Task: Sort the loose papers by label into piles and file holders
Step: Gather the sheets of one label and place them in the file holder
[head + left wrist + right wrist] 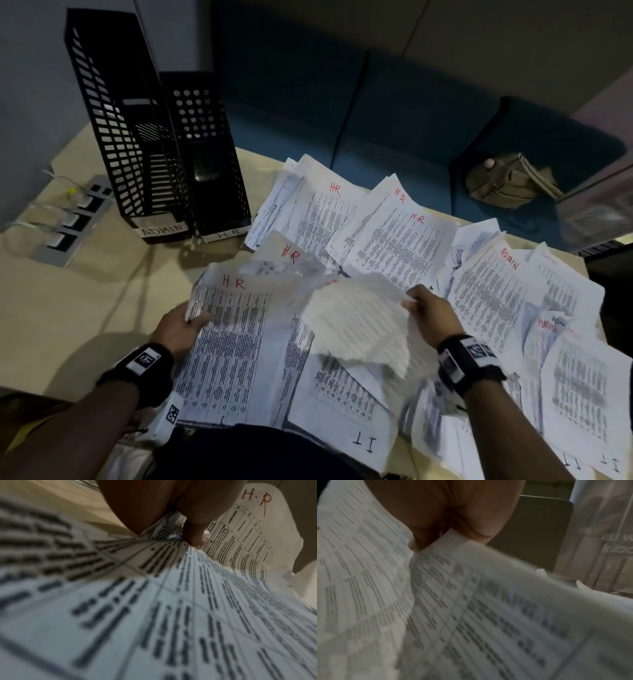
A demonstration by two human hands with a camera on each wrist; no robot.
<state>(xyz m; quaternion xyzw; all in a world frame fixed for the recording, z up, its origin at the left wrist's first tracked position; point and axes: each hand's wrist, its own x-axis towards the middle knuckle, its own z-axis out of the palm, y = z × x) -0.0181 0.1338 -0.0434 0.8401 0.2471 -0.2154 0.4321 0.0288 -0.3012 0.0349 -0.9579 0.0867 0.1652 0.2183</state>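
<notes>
My left hand (186, 323) grips the left edge of a stack of printed sheets (236, 346) whose top page bears a red H.R label (255, 499); the thumb (195, 534) presses on top. My right hand (426, 313) pinches the corner of one blurred sheet (356, 332), lifted over the middle of the table. Loose papers marked HR (334, 205), ADMIN (493, 287) and IT (363, 445) cover the table's right half. Two black file holders stand at the back left, labelled ADMIN (116, 137) and HR (209, 161).
A power strip (73, 222) with cables lies at the left on the beige table (78, 301). Behind the table is a dark blue sofa (394, 113) with an olive bag (507, 181) on it. Papers overhang the near edge.
</notes>
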